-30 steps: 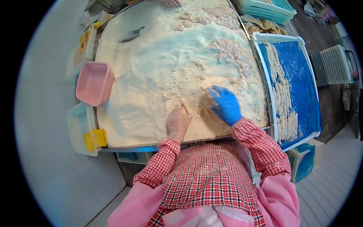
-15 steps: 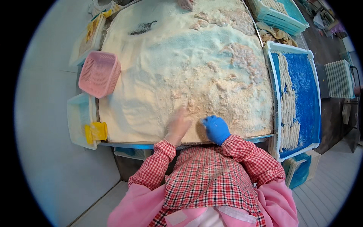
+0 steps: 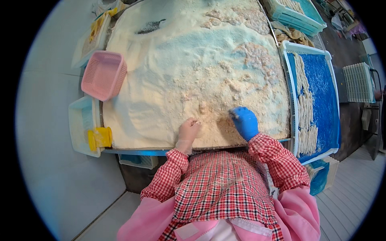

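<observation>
A wide table (image 3: 140,80) is covered in pale crumb-like powder, with lumps of pinkish pieces (image 3: 257,60) toward its right side. My left hand (image 3: 189,128), in a translucent glove, is low on the powder near the front edge, fingers curled together around a small coated bit too unclear to name. My right hand (image 3: 244,122), in a blue glove, is to its right over the rougher crumb, fingers curled, their contents hidden. Right of the table, a white-rimmed tray with blue lining (image 3: 323,88) holds rows of pale coated strips (image 3: 305,108).
A pink basket (image 3: 102,74) rests on the table's left edge. Pale bins (image 3: 80,124), one with a yellow object (image 3: 102,136), flank the left. Stacked turquoise trays (image 3: 297,16) and crumpled cloth (image 3: 291,34) are at back right, a white rack (image 3: 356,82) beyond.
My right hand first dropped leftward, then moved back up and right. My left fingers have curled inward. The other person's hand at the top edge has left the picture.
</observation>
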The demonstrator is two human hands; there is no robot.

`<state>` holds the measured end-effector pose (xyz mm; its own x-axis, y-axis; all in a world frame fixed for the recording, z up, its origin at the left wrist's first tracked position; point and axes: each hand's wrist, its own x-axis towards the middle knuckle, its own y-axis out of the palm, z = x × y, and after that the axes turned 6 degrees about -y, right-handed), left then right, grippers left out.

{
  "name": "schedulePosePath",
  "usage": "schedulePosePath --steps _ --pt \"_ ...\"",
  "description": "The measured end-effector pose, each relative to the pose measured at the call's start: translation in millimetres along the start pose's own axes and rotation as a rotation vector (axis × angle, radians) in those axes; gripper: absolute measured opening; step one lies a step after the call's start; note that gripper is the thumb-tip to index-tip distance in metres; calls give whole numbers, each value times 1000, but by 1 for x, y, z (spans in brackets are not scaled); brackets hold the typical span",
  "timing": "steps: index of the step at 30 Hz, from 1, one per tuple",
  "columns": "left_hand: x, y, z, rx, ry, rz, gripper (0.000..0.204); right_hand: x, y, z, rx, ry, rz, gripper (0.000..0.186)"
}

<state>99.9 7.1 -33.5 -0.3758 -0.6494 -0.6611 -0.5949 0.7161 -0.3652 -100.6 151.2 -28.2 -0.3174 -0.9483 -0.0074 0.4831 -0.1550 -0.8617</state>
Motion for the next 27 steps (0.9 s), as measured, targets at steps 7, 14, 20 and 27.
schedulePosePath --steps 7,14,20,27 --pt "-41 46 -60 103 470 14 31 -21 25 3 2153 618 -205 31" --pt "50 63 -117 423 685 -230 22 -45 -27 -21 2178 561 -459 45" --pt "114 57 -152 1010 676 -39 23 -53 -44 -37 2188 473 -547 52" --pt "27 80 -165 46 331 260 27 -24 -19 -42 2498 316 -524 59"
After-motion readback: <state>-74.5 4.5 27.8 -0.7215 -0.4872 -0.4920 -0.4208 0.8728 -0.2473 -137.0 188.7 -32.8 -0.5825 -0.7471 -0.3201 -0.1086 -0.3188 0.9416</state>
